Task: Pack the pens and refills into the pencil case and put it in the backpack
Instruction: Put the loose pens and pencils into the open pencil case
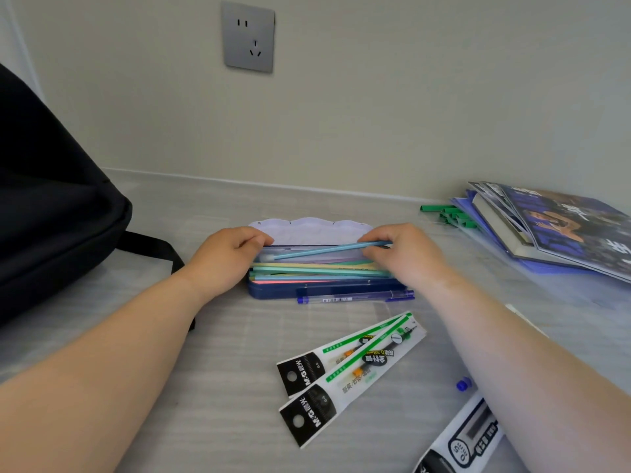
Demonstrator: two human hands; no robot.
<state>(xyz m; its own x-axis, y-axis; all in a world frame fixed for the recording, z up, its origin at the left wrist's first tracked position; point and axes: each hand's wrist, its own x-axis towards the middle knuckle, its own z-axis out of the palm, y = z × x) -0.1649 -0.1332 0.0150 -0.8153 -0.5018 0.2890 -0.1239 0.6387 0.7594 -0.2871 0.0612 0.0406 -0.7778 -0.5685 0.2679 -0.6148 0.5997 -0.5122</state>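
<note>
A dark blue pencil case (321, 290) lies open mid-table, its pale lilac lid (309, 232) raised at the back. Several pastel pens (317, 269) lie inside. My left hand (225, 259) grips the case's left end. My right hand (408, 252) pinches a light blue pen (324, 251) slanting over the case. A blue pen (355, 297) rests on the table against the case's front. Two refill packets (345, 372) lie nearer to me. The black backpack (51, 192) stands at the left.
A third packet (461, 438) lies at the bottom right, beside a small blue cap (463, 384). Books and magazines (560, 230) are stacked at the right, with green clips (447, 213) beside them. A wall socket (248, 37) is above.
</note>
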